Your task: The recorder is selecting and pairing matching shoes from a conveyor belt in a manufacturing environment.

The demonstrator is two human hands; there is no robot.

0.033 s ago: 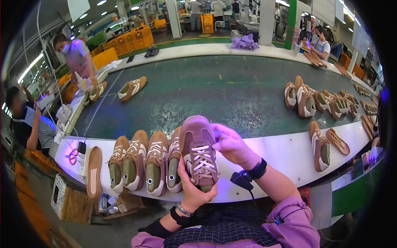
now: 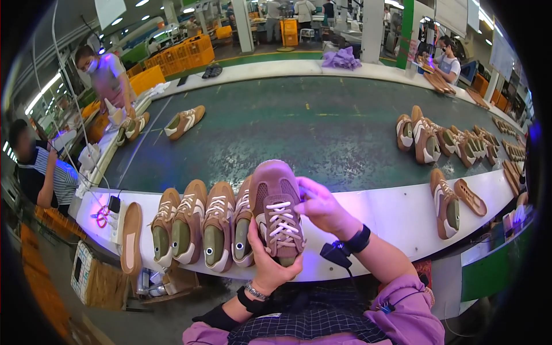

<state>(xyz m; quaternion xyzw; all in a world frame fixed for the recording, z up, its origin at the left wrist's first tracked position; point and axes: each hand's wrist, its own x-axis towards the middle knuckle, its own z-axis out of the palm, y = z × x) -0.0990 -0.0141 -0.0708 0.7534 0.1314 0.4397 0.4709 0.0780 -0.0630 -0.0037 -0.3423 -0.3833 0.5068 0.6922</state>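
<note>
A brown sneaker [image 2: 276, 192] with cream laces stands toe up before me, a green shoe last inside it. My left hand [image 2: 271, 265] is wrapped round its heel end. My right hand [image 2: 328, 213] is at the right side of its forefoot, fingers bent and tips against the edge, partly hidden by the shoe. Close on the left, several matching sneakers [image 2: 217, 227] stand in a row on the white ledge [image 2: 374, 213], each with a green last. A loose tan sole [image 2: 131, 238] lies left of the row.
Beyond the ledge runs a dark green conveyor belt [image 2: 259, 126]. A single sneaker [image 2: 185, 122] is at its far left, more sneakers [image 2: 424, 138] at its right. Another sneaker [image 2: 444, 204] and a sole [image 2: 470, 197] lie right on the ledge. Co-workers [image 2: 106, 80] stand beside the belt.
My right hand's fingers have shifted slightly along the sneaker's side. The sneaker and my left hand stay nearly in place.
</note>
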